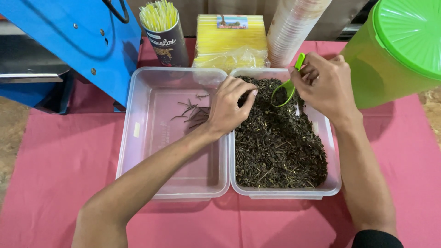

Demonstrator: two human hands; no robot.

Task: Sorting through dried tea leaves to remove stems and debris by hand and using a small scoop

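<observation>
Two clear plastic tubs sit side by side on a pink cloth. The right tub (pixel 334 181) is full of dark dried leaves (pixel 278 147). The left tub (pixel 138 151) holds only a few thin brown stems (pixel 192 115) near its far right corner. My right hand (pixel 326 85) grips a small green scoop (pixel 287 89), its bowl dipped into the leaves at the far end. My left hand (pixel 229 108) hovers over the wall between the tubs, fingertips pinched together at the leaves' far left edge; whether they hold a stem I cannot tell.
A blue machine (pixel 82 41) stands at the back left. Behind the tubs are a cup of yellow straws (pixel 163 30), a pack of yellow straws (pixel 232 43) and a stack of clear cups (pixel 291 30). A big green lidded container (pixel 395 50) stands at right.
</observation>
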